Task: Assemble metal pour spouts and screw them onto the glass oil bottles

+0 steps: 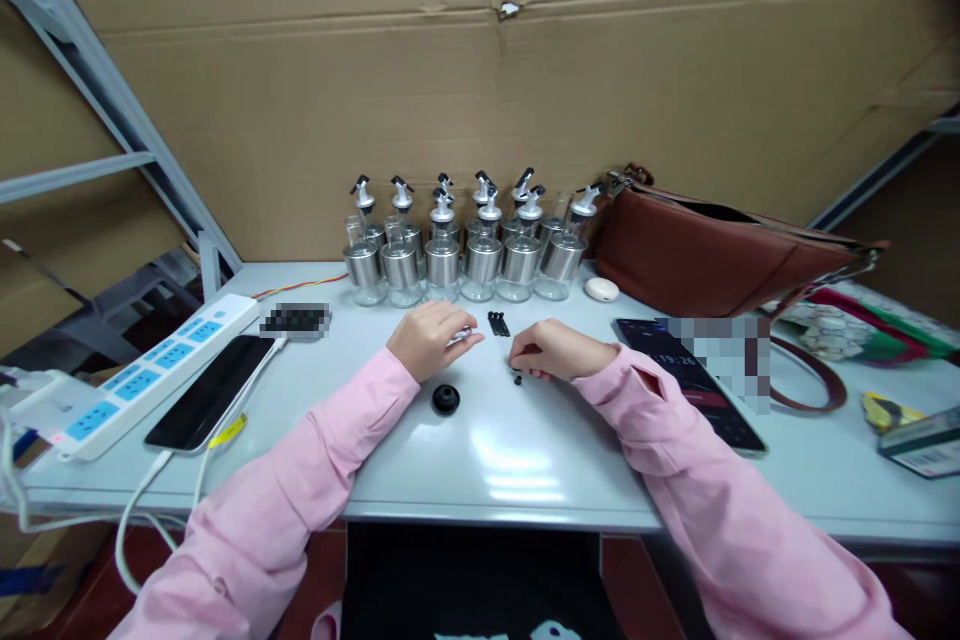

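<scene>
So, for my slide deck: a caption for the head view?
Left hand and right hand handle small black parts before glass dispenser bottles on a white table.

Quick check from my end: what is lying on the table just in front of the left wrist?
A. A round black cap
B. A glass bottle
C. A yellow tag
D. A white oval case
A. The round black cap sits alone on the white table just in front of the left hand; the white oval case lies far back by the brown bag, and the bottles stand in rows along the back.
</scene>
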`<state>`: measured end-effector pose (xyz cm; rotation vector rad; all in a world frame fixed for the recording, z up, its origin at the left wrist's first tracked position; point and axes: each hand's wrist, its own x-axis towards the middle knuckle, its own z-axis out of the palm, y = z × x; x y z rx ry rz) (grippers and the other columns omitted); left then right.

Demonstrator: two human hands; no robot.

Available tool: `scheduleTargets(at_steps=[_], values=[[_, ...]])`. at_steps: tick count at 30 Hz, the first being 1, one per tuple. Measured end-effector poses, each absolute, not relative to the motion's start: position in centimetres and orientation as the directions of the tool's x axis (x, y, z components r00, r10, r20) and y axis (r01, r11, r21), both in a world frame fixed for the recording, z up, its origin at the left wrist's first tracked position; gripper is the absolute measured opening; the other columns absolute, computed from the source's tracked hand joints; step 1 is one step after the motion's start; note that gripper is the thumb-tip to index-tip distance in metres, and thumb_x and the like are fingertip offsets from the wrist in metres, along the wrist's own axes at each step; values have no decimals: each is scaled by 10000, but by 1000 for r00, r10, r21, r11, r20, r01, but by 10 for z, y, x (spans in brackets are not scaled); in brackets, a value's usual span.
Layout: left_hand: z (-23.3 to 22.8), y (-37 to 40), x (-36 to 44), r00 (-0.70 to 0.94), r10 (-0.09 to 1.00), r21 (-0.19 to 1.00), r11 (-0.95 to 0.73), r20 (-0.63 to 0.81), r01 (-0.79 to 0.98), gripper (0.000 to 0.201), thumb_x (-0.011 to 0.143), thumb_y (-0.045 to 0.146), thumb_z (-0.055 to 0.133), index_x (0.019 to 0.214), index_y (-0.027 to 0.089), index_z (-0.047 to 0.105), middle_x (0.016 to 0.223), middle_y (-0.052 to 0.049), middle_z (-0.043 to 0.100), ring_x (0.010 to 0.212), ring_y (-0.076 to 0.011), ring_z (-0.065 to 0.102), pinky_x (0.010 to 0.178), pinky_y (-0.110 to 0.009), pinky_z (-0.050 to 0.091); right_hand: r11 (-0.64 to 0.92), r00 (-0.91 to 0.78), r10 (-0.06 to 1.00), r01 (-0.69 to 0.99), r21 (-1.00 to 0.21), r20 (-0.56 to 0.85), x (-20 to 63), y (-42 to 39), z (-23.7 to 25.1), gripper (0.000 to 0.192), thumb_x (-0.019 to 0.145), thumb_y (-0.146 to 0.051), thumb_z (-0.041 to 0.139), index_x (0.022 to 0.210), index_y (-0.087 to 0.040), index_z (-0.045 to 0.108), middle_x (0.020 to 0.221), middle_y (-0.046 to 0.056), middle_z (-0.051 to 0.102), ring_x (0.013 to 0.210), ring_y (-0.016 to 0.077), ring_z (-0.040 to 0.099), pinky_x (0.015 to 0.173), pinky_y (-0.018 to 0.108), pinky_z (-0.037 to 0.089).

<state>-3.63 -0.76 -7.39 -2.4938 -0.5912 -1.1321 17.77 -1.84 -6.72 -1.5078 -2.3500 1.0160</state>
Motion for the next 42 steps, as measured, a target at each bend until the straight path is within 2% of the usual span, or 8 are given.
scheduleTargets(at_steps=[9,15,19,23,26,29,31,42], values=[[-74,-7,-37,596,249,-125,-849,763,514,228,882,327,491,749,151,549,618,-3,578,576,-115,529,570,-242,382,122,-454,819,734,-668,-350,179,-21,-65,236,759,-301,580,582,-145,563,525,12,602,446,120,567,452,226,471],[-73,-6,-40,599,266,-117,-845,755,522,237,893,326,466,744,155,534,622,-7,569,591,-117,532,585,-242,393,107,-456,816,721,-684,-354,177,-22,-66,192,686,-306,673,623,-153,576,490,-11,584,456,129,579,461,227,478],[-71,-7,-42,581,262,-101,-850,771,517,176,877,285,487,765,154,523,623,-3,550,586,-119,513,576,-241,396,138,-438,840,742,-656,-319,175,-25,-62,229,761,-319,603,613,-153,547,517,0,588,454,130,580,453,230,467],[-70,-11,-43,561,294,-27,-870,774,492,61,810,181,466,858,153,491,681,-15,529,599,-127,493,578,-250,414,239,-442,879,734,-636,-179,174,-26,-57,247,820,-319,529,638,-152,524,517,5,579,425,121,554,454,234,438],[-72,-13,-41,546,291,30,-899,786,437,276,687,109,449,959,154,428,796,-48,522,671,-148,505,608,-277,445,426,-459,883,686,-589,104,170,-24,-61,191,826,-318,534,759,-144,578,565,7,594,483,117,550,531,246,441],[-77,-12,-38,549,280,83,-931,788,355,460,607,68,435,1048,167,348,904,-76,500,777,-175,522,650,-312,471,620,-450,785,586,-522,427,162,-26,-68,222,842,-328,532,963,-149,581,731,33,626,605,123,563,594,249,452],[-81,-10,-36,556,277,109,-942,783,316,503,615,54,429,1087,181,307,929,-78,490,815,-179,524,664,-323,480,707,-456,703,530,-469,545,155,-28,-71,237,871,-337,502,1011,-155,563,782,43,619,647,124,562,607,245,455],[-80,-15,-35,603,277,0,-909,749,417,452,887,292,459,1282,154,289,989,-106,630,850,-179,635,728,-301,521,821,-468,520,506,-266,715,149,-36,-68,151,863,-287,521,925,-151,540,730,34,568,649,133,525,619,257,450]])
